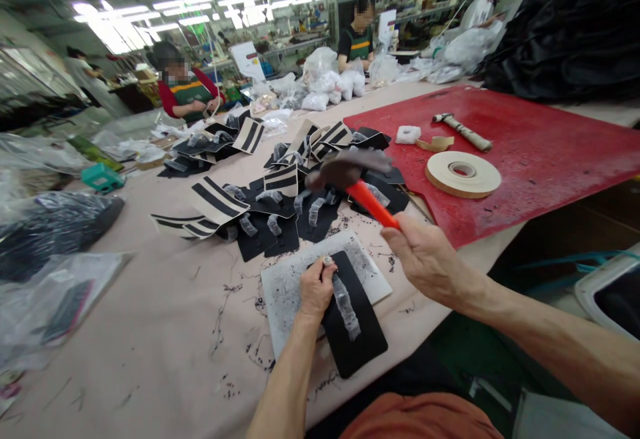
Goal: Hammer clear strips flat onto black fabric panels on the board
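My right hand [425,256] is wrapped round the orange handle of a hammer [345,169], whose dark head is raised above the worktop and blurred. My left hand [316,287] is closed in a pinch at the upper edge of a black panel [367,316]. A small pale round end shows at its fingertips, too little to name. Along the panel runs a strap wrapped in clear plastic [346,306]. The panel lies partly on a white board [285,292] speckled with black bits, and overhangs its near edge.
Beyond the board lies a pile of similar black panels [260,222], some showing striped undersides. On a red sheet [540,152] at right are a tape roll [463,174] and a second hammer [463,131]. Plastic bags [330,79] line the far side, where people sit.
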Motion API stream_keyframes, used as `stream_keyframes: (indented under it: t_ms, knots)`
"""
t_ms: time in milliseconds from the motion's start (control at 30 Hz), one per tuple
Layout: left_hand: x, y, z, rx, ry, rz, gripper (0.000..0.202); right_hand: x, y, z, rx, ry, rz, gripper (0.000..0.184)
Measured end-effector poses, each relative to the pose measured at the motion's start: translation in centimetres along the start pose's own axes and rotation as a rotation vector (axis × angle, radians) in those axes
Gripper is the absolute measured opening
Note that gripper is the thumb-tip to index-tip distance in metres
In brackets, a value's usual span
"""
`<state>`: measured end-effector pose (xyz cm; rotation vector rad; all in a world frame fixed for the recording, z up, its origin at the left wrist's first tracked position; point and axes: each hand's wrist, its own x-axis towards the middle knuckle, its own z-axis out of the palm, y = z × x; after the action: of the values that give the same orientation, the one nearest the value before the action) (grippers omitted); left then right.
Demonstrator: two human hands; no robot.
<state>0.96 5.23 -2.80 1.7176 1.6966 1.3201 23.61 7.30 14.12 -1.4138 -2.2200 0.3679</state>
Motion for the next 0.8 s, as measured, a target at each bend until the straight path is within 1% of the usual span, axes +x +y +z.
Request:
stream_keyframes:
  t_ms: [33,67,100,200,233,300,367,467,533,600,633,667,700,733,767,800]
  knots:
    - [0.0,0.0,0.0,-0.006,0.003,0.004,0.018,0.0,-0.2,0.0,0.039,0.056,0.016,0.036]
    - [0.0,0.0,0.0,-0.005,0.005,0.004,0.018,-0.2,-0.2,0.3,0.047,0.046,0.018,0.035]
    - [0.0,-0.1,0.0,0.003,0.004,0.001,0.017,-0.5,-0.1,0.8,0.018,-0.023,0.009,0.033]
    - [-0.1,-0.2,0.0,0.045,-0.012,-0.01,0.017,-1.4,1.3,2.1,-0.15,-0.364,-0.067,0.024]
    - [-0.1,-0.2,-0.1,0.053,-0.013,-0.009,0.017,-1.6,1.9,2.4,-0.19,-0.422,-0.064,0.023]
    - [-0.1,-0.1,-0.1,0.038,-0.004,-0.004,0.016,-1.7,3.3,2.6,-0.203,-0.431,-0.011,0.024]
    - [-0.1,0.1,-0.1,0.002,0.009,-0.008,0.016,-1.7,5.0,2.8,-0.127,-0.417,0.075,0.027]
    - [-0.2,0.4,-0.2,-0.051,0.002,-0.04,0.015,-2.3,8.4,4.0,0.01,-0.454,0.219,0.033]
    - [-0.2,0.6,-0.2,-0.087,-0.001,-0.068,0.015,-3.0,10.7,5.4,-0.025,-0.47,0.33,0.035]
    - [-0.2,0.7,-0.2,-0.13,-0.006,-0.088,0.022,-3.6,12.0,6.7,-0.177,-0.43,0.395,0.031]
    - [-0.1,0.8,-0.2,-0.148,-0.013,-0.094,0.026,-3.7,11.9,7.3,-0.254,-0.382,0.381,0.027]
    - [-0.1,0.9,-0.3,-0.162,-0.021,-0.1,0.029,-3.8,11.4,7.8,-0.305,-0.322,0.333,0.023]
    - [0.0,1.0,-0.4,-0.172,-0.029,-0.108,0.029,-3.8,10.4,8.3,-0.313,-0.26,0.253,0.021]
    - [0.2,1.1,-0.5,-0.178,-0.036,-0.118,0.027,-3.7,9.0,8.8,-0.269,-0.214,0.148,0.021]
    - [0.3,1.3,-0.7,-0.18,-0.041,-0.128,0.025,-3.6,7.4,9.4,-0.182,-0.197,0.036,0.025]
    - [0.5,1.4,-0.9,-0.178,-0.047,-0.136,0.023,-3.4,5.7,10.2,-0.075,-0.212,-0.076,0.03]
